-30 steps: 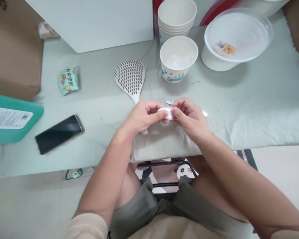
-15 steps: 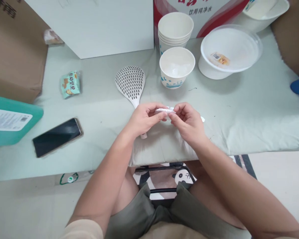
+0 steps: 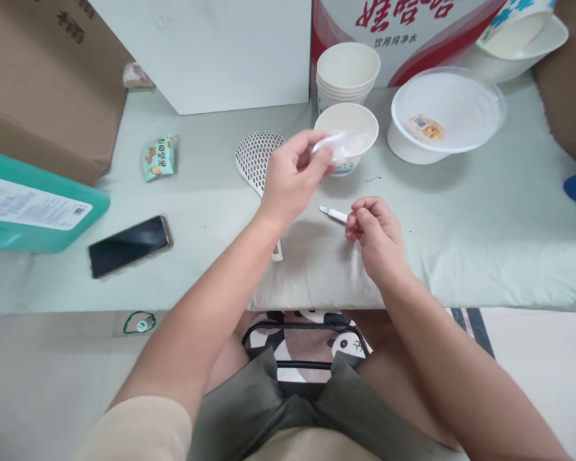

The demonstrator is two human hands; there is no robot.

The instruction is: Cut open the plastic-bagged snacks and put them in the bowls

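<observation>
Between the thumb and fingers of my left hand [image 3: 295, 173] is a crumpled piece of clear plastic [image 3: 335, 148], held over the near rim of a paper cup [image 3: 350, 121]. My right hand [image 3: 377, 234] is closed, lower and to the right, with its fingertips at the end of a small white-handled knife [image 3: 335, 213] whose blade end points left. Whether the fingers grip the knife or only touch it is hard to tell. A white slotted skimmer [image 3: 256, 157] lies partly under my left hand and forearm.
Stacked paper cups [image 3: 348, 67] and a lidded white bowl [image 3: 415, 144] stand at the back. To the left are a phone [image 3: 130, 246], a small green packet [image 3: 159, 158], a green container [image 3: 72, 195] and a cardboard box [image 3: 43, 96].
My hands have parted. My left hand has moved up and forward with the plastic, towards the cup. My right hand stays low, and the knife now shows beside it. The view has shifted slightly.
</observation>
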